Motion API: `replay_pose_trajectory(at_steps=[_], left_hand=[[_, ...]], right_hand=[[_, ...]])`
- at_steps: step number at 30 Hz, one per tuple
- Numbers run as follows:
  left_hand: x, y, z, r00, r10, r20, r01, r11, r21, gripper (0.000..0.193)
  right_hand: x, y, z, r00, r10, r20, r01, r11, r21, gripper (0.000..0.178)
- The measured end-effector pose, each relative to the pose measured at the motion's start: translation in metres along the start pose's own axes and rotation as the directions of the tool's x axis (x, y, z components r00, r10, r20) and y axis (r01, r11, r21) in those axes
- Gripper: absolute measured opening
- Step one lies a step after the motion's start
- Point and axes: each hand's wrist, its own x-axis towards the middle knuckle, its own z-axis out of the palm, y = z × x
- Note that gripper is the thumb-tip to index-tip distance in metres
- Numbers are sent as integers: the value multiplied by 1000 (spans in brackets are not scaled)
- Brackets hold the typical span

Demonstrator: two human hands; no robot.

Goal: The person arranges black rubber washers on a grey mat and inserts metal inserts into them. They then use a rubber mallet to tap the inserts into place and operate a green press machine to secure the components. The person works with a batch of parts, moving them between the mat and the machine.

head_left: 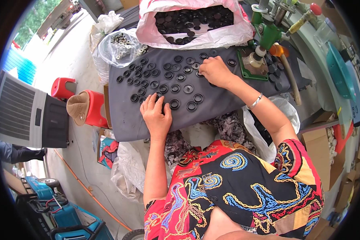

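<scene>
Many small black round parts, ring-like with raised rims and some with a pale centre, lie face up on a table with a dark grey cloth. My left hand rests at the near left of the group. Its fingers are apart, and the tips touch the parts there. At the right of the group my right hand is bent down with its fingers drawn together. They close at the edge of a black round part, which the fingers partly cover. Two more rings lie between my hands.
A white and pink sack of black discs lies open at the far edge. Beside it sits a clear bag of small metal pieces. A green hand press and a hammer are at the right. Red stools stand left.
</scene>
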Motion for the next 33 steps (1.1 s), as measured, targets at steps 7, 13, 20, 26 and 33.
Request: replay_pose_trajectory(at_steps=[7,13,20,26,33], left_hand=[[2,0,2,1000,7,4,-7,1000,24,26],[1,2,-6,999,10,-32,-10,1000,2,25],[4,6,3,999,2,-53,-5,998,-58,24],[-2,5,-1,997,-74,-18,73,996,-48,27],[-1,2,3,997,-70,-29,68,996,-54,28]], right_hand=[[-35,-13,-36,995,-48,88,68,967,-247,16],[-40,-21,-19,991,-134,19,135,958,-252,17],[-50,-18,-21,998,-66,-16,62,981,-183,26],[-42,-27,-17,997,-69,34,73,992,-104,26],[-41,-36,-16,996,-72,-50,75,996,56,34]])
